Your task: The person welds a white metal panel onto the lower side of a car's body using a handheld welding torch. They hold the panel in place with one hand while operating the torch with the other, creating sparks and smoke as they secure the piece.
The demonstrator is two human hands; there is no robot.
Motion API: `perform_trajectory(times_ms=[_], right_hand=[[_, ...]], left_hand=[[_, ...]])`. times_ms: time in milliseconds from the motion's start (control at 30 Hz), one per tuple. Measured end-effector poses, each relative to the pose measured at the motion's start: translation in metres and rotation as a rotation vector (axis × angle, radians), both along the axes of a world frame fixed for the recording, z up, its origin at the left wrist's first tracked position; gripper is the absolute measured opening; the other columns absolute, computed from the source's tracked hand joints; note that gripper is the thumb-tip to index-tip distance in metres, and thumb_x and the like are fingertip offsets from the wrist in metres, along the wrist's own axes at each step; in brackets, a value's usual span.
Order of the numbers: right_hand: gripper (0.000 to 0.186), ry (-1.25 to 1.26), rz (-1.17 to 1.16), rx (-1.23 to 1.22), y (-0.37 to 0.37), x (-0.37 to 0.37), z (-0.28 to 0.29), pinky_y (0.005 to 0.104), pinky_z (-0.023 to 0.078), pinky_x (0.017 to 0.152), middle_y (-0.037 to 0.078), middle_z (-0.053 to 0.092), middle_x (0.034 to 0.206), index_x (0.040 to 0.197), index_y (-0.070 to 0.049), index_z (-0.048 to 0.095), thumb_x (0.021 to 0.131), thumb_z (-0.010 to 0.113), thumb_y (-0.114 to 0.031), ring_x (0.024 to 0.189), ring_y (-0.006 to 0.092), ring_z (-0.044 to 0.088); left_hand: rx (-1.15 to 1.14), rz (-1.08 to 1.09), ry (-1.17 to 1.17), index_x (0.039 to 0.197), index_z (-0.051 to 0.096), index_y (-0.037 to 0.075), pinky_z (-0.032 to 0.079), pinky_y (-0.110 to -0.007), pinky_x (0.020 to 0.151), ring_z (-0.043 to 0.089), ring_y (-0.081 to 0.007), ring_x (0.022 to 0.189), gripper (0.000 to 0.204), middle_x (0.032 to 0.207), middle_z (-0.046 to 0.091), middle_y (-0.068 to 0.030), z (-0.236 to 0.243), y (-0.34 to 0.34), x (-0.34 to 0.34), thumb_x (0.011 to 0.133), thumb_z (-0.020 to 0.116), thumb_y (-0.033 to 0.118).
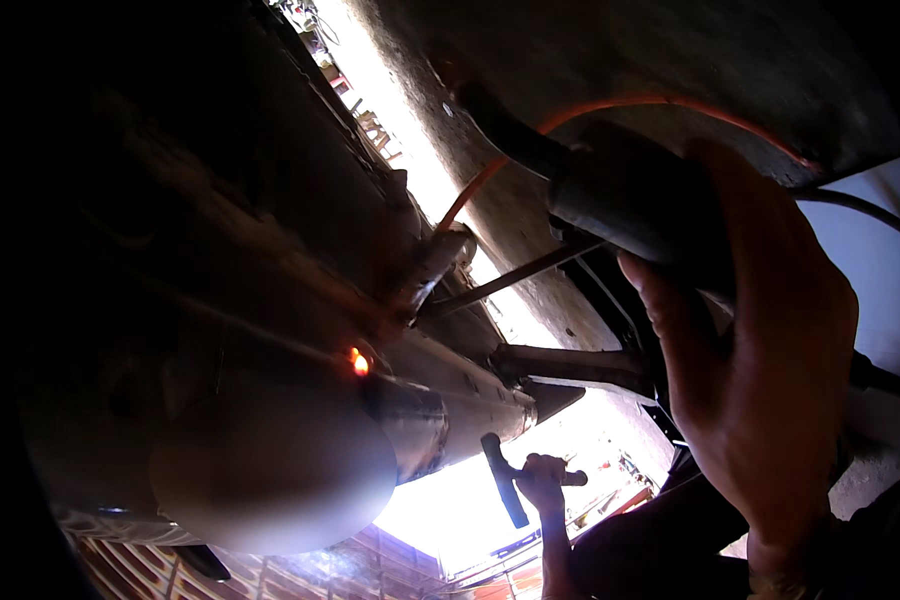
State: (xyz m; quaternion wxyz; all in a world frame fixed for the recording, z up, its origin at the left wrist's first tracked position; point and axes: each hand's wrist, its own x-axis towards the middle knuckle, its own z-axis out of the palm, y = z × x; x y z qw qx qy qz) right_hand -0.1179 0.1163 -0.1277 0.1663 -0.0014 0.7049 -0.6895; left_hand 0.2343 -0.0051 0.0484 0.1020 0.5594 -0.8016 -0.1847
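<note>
Black and thick-bodied, a torch-like tool [630, 205] with a bent neck looms nearest, at the upper right. The right hand [785, 380] has its grip closed around it, thumb along the near side; the neck points up and left, well apart from the glowing spot [360, 362] further in. An orange cable [660, 100] arcs behind the tool.

Beyond, a metal tube [475, 400] runs diagonally through the middle, the spot burning at its shadowed left part. A pale rounded shape [280, 480] covers the area below; what it is I cannot tell. Shorter struts [575, 365] lie near the tube's right side.

Farther off, below the tube, another hand [543, 482] is wrapped around a hammer [505, 482], apart from the metal; whether it is the person's left or a co-worker's, I cannot tell. Bricks [130, 565] line the lower left.

I judge this a pause in hot work on the tube; the next move calls for a steady tool and fingers clear of the spot.
</note>
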Motion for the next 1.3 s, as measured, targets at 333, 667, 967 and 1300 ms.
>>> perform_trajectory(times_ms=[333, 667, 967, 1300], right_hand=[[0.054, -0.048, 0.053, -0.015, 0.0, 0.006, 0.005, 0.0402, 0.055, 0.077, 0.023, 0.064, 0.109, 0.128, 0.002, 0.051, 0.081, 0.073, -0.011, 0.095, 0.0365, 0.066], [0.055, -0.023, 0.083, -0.231, 0.008, 0.013, 0.006, 0.0388, 0.054, 0.081, 0.024, 0.063, 0.111, 0.129, 0.003, 0.05, 0.082, 0.073, -0.017, 0.098, 0.0349, 0.066], [0.051, -0.081, 0.124, -0.386, 0.013, 0.008, 0.018, 0.0378, 0.054, 0.074, 0.022, 0.064, 0.101, 0.123, 0.004, 0.051, 0.083, 0.073, -0.018, 0.088, 0.0328, 0.068], [0.045, -0.147, 0.201, -0.446, 0.037, -0.001, 0.032, 0.0371, 0.054, 0.066, 0.019, 0.066, 0.09, 0.117, 0.004, 0.053, 0.083, 0.072, -0.019, 0.076, 0.0307, 0.069]], left_hand=[[0.111, -0.099, 0.027, 0.07, 0.037, 0.01, 0.035, -0.03, 0.043, 0.038, -0.0121, 0.043, 0.031, 0.051, 0.039, -0.0015, 0.005, -0.011, 0.026, 0.1, 0.043, 0.012], [0.116, 0.007, -0.009, 0.085, 0.039, 0.009, 0.036, -0.029, 0.043, 0.041, -0.0111, 0.044, 0.017, 0.057, 0.045, -0.0024, 0.005, 0.008, 0.022, 0.099, 0.046, 0.014], [0.124, 0.043, -0.041, 0.098, 0.042, 0.007, 0.037, -0.028, 0.043, 0.043, -0.0102, 0.045, 0.012, 0.062, 0.049, -0.0032, 0.008, 0.023, 0.018, 0.098, 0.049, 0.017], [0.128, 0.038, -0.084, 0.113, 0.044, 0.005, 0.039, -0.026, 0.043, 0.046, -0.0091, 0.046, 0.022, 0.068, 0.054, -0.0042, -0.008, 0.036, -0.017, 0.097, 0.052, 0.019]])
